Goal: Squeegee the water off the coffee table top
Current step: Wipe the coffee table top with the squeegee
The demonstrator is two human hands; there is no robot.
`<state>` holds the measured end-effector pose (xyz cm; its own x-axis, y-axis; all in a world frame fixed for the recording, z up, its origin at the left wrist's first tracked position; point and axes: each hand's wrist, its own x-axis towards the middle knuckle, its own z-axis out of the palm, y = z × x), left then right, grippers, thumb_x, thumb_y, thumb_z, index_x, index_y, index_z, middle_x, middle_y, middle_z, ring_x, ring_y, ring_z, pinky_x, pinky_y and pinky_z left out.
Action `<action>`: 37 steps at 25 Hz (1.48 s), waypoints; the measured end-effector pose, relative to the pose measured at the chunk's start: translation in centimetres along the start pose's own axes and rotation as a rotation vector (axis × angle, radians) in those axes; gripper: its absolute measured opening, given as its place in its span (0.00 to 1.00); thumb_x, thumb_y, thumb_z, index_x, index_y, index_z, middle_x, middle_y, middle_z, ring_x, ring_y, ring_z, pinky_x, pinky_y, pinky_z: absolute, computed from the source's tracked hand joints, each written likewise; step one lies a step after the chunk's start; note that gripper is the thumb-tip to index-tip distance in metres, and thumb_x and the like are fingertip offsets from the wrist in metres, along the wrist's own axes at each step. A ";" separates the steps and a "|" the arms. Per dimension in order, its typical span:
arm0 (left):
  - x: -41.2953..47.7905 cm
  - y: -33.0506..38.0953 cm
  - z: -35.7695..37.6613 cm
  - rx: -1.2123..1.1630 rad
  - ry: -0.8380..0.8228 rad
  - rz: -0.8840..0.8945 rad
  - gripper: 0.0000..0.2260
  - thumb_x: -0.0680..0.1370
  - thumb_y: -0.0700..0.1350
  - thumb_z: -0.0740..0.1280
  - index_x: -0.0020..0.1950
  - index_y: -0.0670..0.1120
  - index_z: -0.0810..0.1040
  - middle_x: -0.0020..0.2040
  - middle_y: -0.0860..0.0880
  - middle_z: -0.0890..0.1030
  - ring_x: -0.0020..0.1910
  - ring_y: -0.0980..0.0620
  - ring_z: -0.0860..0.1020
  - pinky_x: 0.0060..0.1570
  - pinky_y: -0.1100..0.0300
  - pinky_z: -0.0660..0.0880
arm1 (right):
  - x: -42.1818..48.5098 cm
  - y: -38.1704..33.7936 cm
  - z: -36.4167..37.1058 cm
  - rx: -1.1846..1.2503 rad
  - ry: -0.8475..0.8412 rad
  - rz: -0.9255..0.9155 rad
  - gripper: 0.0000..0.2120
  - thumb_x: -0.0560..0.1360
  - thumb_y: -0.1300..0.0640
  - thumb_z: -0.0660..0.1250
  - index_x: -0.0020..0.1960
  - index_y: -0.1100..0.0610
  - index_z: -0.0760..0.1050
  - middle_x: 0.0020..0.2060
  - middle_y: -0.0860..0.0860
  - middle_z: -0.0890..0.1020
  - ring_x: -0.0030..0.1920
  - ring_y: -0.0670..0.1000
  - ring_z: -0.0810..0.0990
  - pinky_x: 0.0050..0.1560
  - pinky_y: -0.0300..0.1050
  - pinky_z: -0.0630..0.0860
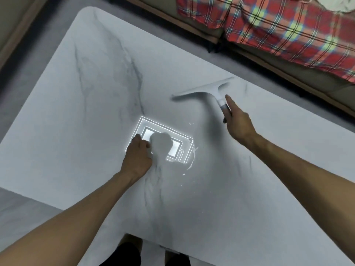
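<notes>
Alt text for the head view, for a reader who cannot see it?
A right hand holds a white squeegee by its handle over a white marble table. The left hand rests curled on the top beside a lamp reflection and streaks of water. A plaid blanket lies beyond.

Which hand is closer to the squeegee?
Right. The right hand grips the squeegee by its handle; the left hand rests on the table, apart from it and nearer the person.
</notes>
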<state>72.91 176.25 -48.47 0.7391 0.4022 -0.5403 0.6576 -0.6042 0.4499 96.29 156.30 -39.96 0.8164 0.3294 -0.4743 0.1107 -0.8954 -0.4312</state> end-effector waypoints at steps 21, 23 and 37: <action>4.4 10.4 4.5 0.248 -0.152 -0.087 0.23 0.73 0.37 0.55 0.69 0.40 0.67 0.74 0.24 0.48 0.75 0.28 0.49 0.76 0.45 0.50 | -0.9 9.2 -6.3 -0.030 -0.009 -0.048 0.22 0.82 0.48 0.54 0.75 0.46 0.61 0.51 0.60 0.83 0.52 0.62 0.81 0.56 0.49 0.75; 4.3 10.5 4.5 0.255 -0.164 -0.080 0.21 0.74 0.37 0.54 0.67 0.42 0.69 0.73 0.23 0.48 0.75 0.27 0.48 0.76 0.45 0.49 | 4.5 7.5 -6.6 0.007 0.044 0.047 0.21 0.82 0.48 0.51 0.75 0.47 0.60 0.52 0.60 0.81 0.51 0.64 0.78 0.52 0.54 0.77; 4.7 10.8 3.1 0.250 -0.293 -0.071 0.15 0.76 0.39 0.55 0.59 0.42 0.75 0.74 0.24 0.44 0.75 0.27 0.45 0.76 0.45 0.49 | -9.0 10.4 -4.2 -0.045 -0.242 0.300 0.24 0.82 0.48 0.51 0.77 0.41 0.51 0.32 0.51 0.77 0.28 0.50 0.73 0.27 0.39 0.65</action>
<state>83.07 169.51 -48.33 0.5960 0.2575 -0.7606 0.6233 -0.7455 0.2360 92.49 142.81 -36.93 0.6594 0.1067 -0.7442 -0.0837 -0.9733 -0.2137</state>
